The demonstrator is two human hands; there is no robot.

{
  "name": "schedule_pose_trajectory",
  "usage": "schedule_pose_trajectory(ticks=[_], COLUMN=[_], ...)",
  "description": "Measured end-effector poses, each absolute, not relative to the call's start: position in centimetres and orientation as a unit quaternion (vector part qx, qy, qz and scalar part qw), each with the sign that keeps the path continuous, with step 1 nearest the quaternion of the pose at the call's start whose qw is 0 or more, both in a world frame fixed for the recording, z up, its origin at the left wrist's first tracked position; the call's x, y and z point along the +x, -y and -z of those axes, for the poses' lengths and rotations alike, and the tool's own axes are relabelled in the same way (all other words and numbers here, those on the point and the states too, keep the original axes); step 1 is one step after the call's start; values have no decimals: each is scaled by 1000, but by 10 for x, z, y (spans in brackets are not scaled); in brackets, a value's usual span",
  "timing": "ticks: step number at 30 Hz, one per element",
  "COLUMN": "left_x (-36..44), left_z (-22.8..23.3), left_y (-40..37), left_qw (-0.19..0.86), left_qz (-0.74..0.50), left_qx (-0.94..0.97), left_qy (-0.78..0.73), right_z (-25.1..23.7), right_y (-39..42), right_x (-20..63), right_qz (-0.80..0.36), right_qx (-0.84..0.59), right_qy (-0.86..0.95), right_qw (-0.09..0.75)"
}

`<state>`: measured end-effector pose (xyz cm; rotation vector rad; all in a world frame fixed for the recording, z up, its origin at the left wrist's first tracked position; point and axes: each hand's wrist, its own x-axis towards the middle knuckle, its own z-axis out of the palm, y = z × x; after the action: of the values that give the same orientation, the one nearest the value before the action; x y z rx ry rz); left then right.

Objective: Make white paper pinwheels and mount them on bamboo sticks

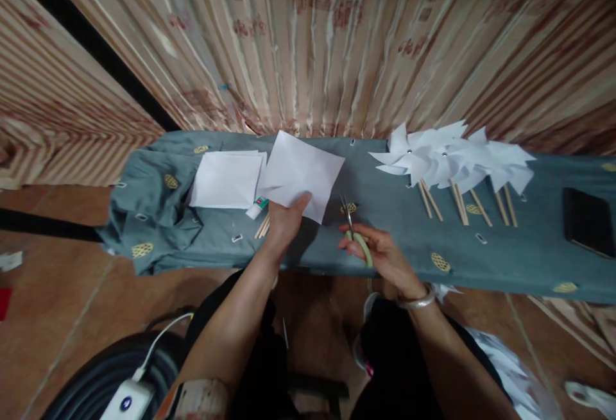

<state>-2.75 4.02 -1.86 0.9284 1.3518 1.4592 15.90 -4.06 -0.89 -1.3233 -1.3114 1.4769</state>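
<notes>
The left hand point(285, 220) pinches the lower edge of a square sheet of plain white paper point(302, 173), thumb on top and fingers curled beneath, holding it raised and tilted above a narrow bench covered with a grey-blue cloth printed with yellow ovals point(505, 250). The right hand point(385, 254), with a silver bangle point(418, 301) on its wrist, closes its fingers through the pale green handles of a small pair of scissors with steel blades point(353, 231); the blades point away from the person, nearly together, their tips just beside the lower right corner of the held sheet, and whether they touch it cannot be told. Left of the held sheet a flat stack of white paper squares point(226, 179) lies on the cloth, with a small white and green glue stick point(256, 207) at its lower right corner and a few thin wooden sticks point(262, 226) just beside that. Toward the right end of the bench a row of white paper pinwheels on wooden sticks point(452, 163) lies side by side, overlapping, and well beyond them rests a flat black phone point(588, 221). A striped beige and brown curtain point(337, 42) hangs behind the bench.
</notes>
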Motion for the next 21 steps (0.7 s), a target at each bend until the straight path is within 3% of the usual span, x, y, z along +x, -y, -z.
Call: schedule_pose_trajectory(ticks=[3, 10, 21], left_x=[-30, -25, -18], left_z=[18, 21, 32], left_y=[-44, -45, -44], left_qw=[453, 461, 447], left_qz=[-599, -617, -618], left_qx=[357, 335, 376], left_qy=[-555, -543, -526], right_z=[7, 11, 14], right_y=[50, 56, 51], right_x=[157, 159, 156], right_qz=[-607, -608, -624], right_qx=[-493, -513, -507], right_qy=[540, 548, 535], right_qw=[310, 258, 259])
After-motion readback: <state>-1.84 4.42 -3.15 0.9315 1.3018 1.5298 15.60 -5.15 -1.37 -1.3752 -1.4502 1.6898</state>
